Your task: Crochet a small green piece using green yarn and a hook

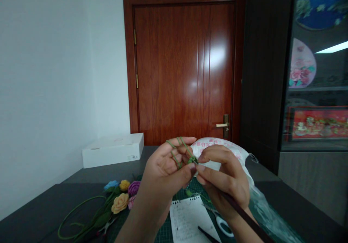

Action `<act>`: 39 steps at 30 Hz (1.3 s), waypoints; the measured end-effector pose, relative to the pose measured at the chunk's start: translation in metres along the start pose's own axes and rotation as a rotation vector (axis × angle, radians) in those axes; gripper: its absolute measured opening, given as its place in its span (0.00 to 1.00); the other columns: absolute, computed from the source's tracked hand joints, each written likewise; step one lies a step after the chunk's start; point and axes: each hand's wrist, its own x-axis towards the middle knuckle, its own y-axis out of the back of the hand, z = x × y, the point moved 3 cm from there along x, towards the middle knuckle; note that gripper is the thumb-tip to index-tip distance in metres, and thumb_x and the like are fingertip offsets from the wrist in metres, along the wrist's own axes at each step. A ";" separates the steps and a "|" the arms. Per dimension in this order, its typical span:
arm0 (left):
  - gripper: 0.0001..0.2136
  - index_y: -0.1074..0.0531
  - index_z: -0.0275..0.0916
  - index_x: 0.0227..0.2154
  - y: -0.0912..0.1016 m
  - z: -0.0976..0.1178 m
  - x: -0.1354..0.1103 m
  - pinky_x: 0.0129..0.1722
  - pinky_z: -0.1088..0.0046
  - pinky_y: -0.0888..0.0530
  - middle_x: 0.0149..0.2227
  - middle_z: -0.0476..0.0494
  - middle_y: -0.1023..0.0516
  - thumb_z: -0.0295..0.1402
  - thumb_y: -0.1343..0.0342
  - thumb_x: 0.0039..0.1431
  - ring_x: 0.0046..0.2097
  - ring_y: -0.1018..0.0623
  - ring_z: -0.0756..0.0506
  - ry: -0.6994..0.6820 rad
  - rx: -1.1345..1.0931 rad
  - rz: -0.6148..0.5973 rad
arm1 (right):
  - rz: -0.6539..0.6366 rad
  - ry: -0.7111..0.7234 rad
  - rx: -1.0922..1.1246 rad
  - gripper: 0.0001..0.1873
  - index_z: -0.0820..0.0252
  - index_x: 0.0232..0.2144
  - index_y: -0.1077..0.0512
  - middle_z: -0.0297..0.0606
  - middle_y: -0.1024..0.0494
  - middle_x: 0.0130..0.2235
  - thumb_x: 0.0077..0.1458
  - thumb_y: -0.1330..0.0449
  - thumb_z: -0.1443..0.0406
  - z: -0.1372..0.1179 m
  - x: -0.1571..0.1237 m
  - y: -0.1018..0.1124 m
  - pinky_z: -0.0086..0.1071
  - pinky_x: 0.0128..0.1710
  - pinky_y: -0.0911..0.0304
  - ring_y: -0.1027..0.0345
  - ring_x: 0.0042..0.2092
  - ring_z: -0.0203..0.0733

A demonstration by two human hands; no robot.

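Green yarn (185, 145) is looped over the fingers of my left hand (170, 163). Between that hand's thumb and fingers a small green crochet piece (193, 160) is pinched. My right hand (227, 176) is closed around a crochet hook (243, 215), whose long dark handle slants down to the lower right. Its tip meets the green piece and is mostly hidden by the fingertips. Both hands are raised above the table, fingertips nearly touching.
Crocheted flowers (120, 203) with green stems lie at left. Below my hands are a handwritten notepad (190, 214), a black pen (208, 234), white-handled scissors (224, 225) and a green cutting mat (165, 232). Behind stand a white box (112, 152) and a white printed bag (241, 152).
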 end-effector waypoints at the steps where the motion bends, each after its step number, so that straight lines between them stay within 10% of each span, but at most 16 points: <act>1: 0.22 0.23 0.37 0.50 -0.002 0.000 -0.001 0.23 0.82 0.31 0.36 0.47 0.25 0.24 0.31 0.50 0.31 0.28 0.52 0.050 -0.024 0.017 | 0.011 0.031 0.025 0.07 0.53 0.40 0.26 0.34 0.23 0.34 0.62 0.38 0.71 0.001 -0.003 -0.001 0.38 0.36 0.28 0.25 0.34 0.40; 11: 0.30 0.34 0.42 0.62 -0.006 -0.002 -0.002 0.27 0.81 0.27 0.34 0.49 0.24 0.24 0.35 0.56 0.31 0.26 0.52 -0.111 0.102 0.139 | 0.055 0.127 -0.358 0.09 0.57 0.43 0.28 0.37 0.20 0.33 0.63 0.42 0.74 -0.008 -0.016 -0.014 0.38 0.36 0.31 0.26 0.35 0.42; 22: 0.27 0.33 0.41 0.62 0.004 -0.007 0.005 0.23 0.77 0.29 0.34 0.48 0.26 0.26 0.38 0.60 0.27 0.29 0.52 -0.100 0.293 0.029 | -0.010 -0.102 -0.205 0.06 0.58 0.40 0.30 0.35 0.25 0.32 0.63 0.44 0.72 0.000 -0.010 0.001 0.37 0.38 0.33 0.27 0.35 0.41; 33: 0.20 0.24 0.39 0.50 0.005 -0.001 0.005 0.20 0.83 0.29 0.35 0.47 0.25 0.22 0.34 0.54 0.28 0.27 0.54 0.023 -0.083 -0.177 | 0.098 -1.106 0.908 0.17 0.59 0.26 0.31 0.29 0.33 0.23 0.64 0.38 0.56 0.020 -0.008 -0.019 0.27 0.26 0.43 0.41 0.24 0.32; 36: 0.20 0.24 0.39 0.51 0.005 -0.001 0.006 0.21 0.82 0.28 0.35 0.47 0.25 0.23 0.34 0.55 0.31 0.23 0.50 0.001 -0.097 -0.146 | 0.061 -0.989 0.897 0.14 0.56 0.28 0.31 0.29 0.31 0.24 0.64 0.38 0.57 0.018 -0.007 -0.023 0.28 0.28 0.39 0.37 0.26 0.34; 39: 0.24 0.27 0.39 0.56 0.002 0.000 0.004 0.22 0.80 0.26 0.35 0.47 0.24 0.24 0.33 0.55 0.30 0.25 0.51 -0.049 -0.059 -0.022 | 0.051 -0.569 0.471 0.07 0.54 0.31 0.28 0.31 0.25 0.29 0.61 0.35 0.65 0.011 -0.002 -0.012 0.32 0.34 0.34 0.30 0.32 0.38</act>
